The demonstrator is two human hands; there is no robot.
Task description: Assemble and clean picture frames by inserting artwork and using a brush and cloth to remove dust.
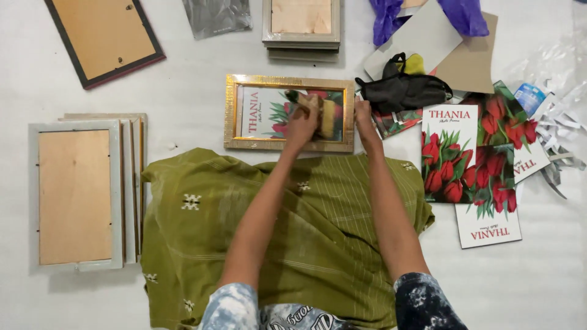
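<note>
A gold picture frame (260, 82) lies face up in front of me, with a printed sheet of red tulips under its glass. My left hand (304, 121) presses a folded yellow and brown cloth (328, 116) onto the glass at the frame's right half. At the frame's right edge, my right hand (363, 115) rests with its fingers on the border. Below the frame, an olive green cloth (202, 214) covers my lap, and both forearms reach over it.
A stack of grey frames (74, 195) lies face down at left. A dark-edged frame (104, 36) sits top left, another grey stack (301, 27) top centre. Tulip prints (471, 162), a black bag (403, 90), cardboard sheets (428, 33) and purple plastic lie right.
</note>
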